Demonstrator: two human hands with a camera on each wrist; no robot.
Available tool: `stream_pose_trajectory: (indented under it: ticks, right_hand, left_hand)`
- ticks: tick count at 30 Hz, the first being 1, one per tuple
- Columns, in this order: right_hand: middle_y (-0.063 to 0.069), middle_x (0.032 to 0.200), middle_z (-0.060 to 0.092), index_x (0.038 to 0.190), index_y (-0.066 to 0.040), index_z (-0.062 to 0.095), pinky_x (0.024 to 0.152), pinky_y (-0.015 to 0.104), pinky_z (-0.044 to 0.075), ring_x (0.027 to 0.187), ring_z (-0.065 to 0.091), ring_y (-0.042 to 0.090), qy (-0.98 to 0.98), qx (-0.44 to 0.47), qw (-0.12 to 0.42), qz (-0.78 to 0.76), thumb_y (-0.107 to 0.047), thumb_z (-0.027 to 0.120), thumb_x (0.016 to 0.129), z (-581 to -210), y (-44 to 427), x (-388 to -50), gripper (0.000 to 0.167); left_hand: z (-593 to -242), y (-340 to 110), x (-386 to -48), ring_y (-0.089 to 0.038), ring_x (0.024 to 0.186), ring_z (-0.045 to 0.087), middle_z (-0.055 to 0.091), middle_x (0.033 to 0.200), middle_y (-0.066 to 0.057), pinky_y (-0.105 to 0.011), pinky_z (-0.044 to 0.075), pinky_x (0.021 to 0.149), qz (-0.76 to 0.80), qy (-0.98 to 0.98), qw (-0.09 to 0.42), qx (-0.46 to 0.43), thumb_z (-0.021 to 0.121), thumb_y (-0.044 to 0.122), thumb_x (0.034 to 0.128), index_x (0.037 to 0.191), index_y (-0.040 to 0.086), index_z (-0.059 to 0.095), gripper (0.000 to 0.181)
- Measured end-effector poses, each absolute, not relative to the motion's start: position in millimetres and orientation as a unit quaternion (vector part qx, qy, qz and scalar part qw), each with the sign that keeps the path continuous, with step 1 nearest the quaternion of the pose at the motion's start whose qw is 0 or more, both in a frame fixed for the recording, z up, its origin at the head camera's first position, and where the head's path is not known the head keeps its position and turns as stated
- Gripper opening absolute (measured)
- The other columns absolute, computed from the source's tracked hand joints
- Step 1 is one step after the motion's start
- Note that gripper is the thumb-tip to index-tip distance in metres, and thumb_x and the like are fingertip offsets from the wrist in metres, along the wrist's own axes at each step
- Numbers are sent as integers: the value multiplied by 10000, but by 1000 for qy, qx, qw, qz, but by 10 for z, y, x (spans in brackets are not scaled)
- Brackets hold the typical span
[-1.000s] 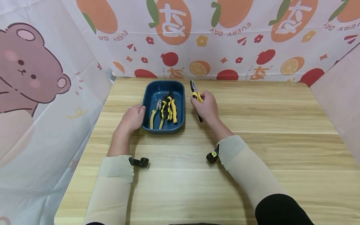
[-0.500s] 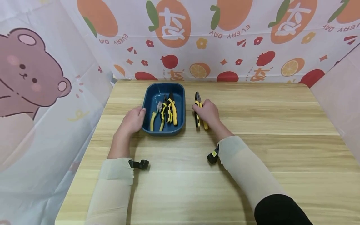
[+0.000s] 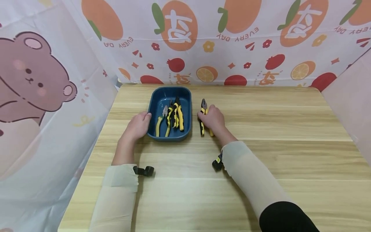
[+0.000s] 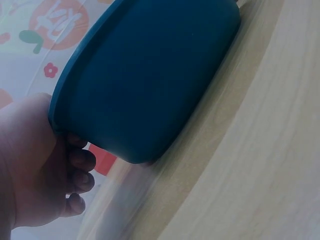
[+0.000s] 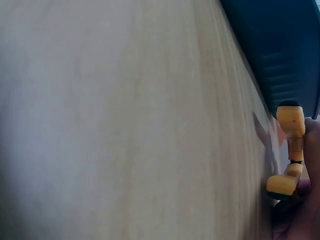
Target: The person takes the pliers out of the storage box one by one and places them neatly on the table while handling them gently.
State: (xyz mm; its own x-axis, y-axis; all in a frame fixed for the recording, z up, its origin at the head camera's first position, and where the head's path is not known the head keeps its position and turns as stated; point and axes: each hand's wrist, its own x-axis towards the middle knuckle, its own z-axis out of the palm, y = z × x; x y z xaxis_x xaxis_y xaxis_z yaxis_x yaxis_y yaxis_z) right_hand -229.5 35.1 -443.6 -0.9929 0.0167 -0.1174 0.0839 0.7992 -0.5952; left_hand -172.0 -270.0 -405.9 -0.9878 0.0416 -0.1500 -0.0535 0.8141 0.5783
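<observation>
A dark blue plastic bin point(image 3: 169, 139) stands toward the back left of the table, with several yellow-and-black pliers point(image 3: 175, 116) lying in it. My left hand point(image 3: 137, 125) grips the bin's left rim, thumb on top; in the left wrist view its fingers point(image 4: 82, 159) curl below the rim. Just right of the bin, my right hand point(image 3: 214, 118) holds a pair of yellow-and-black pliers point(image 3: 202, 127), their jaws pointing to the back. In the right wrist view the ends of the pliers' handles point(image 5: 291, 120) show close above the table, apart from each other.
The light wooden table point(image 3: 185, 193) reaches back to a fruit-patterned cloth point(image 3: 232, 38). A cloth with a bear print point(image 3: 34, 77) hangs at the left. Each wrist carries a small black camera point(image 3: 148, 171).
My right hand has brought the pliers down and toward me beside the bin, turning them, and their handles now show spread. My left hand stays on the bin's rim.
</observation>
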Motion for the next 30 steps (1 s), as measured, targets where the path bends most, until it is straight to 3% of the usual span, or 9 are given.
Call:
stream_pose_trajectory:
  ticks: [10, 18, 30]
  right_hand:
    - [96, 880, 561, 1019, -68, 507, 634, 357, 441, 777, 563, 267, 963, 30, 72, -256, -539, 572, 840, -4455, 277, -2291, 508]
    - [89, 883, 565, 1079, -75, 505, 662, 375, 451, 796, 570, 269, 969, 35, 76, -234, -567, 570, 842, -4467, 244, -2327, 550]
    - [96, 886, 576, 1107, -83, 486, 657, 371, 448, 791, 576, 274, 971, 33, 88, -221, -574, 564, 866, -4443, 210, -2326, 552]
  left_hand:
    - [-4085, -2711, -1725, -406, 1286, 453, 496, 1380, -265, -577, 313, 1102, 303, 949, 90, -5, 156, 413, 1066, 1332, -29, 500, 620]
    - [-4066, -2708, -1728, -376, 1169, 478, 533, 1280, -236, -566, 359, 1050, 311, 945, 96, -13, 156, 438, 1063, 1270, -15, 524, 619]
    - [-4058, -2709, -1720, -415, 1324, 427, 469, 1418, -267, -581, 298, 1114, 312, 945, 94, -10, 170, 407, 1066, 1361, -33, 479, 613]
